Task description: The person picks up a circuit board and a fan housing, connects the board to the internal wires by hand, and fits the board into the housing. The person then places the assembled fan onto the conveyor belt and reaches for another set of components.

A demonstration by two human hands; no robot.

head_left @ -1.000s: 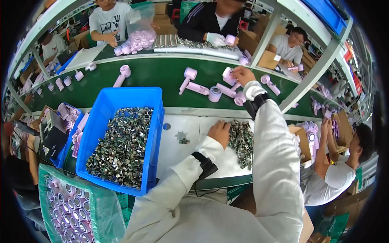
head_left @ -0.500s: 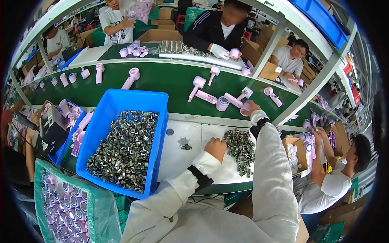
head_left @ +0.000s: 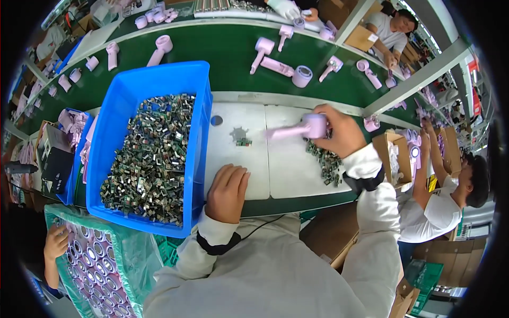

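The right hand (head_left: 339, 132) grips a pink hair-dryer body (head_left: 302, 129) above the small metal parts (head_left: 324, 159) — 1 sweep could scatter them; the left hand (head_left: 227, 192) rests flat, fingers together.

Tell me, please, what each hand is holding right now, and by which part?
The right hand grips a pink dryer body by its rounded head end, handle pointing left. The left hand holds nothing; it rests flat on the white mat.

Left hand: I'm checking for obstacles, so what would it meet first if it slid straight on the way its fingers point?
The left hand points up the white mat; likely first the small dark part, though depth is unclear.
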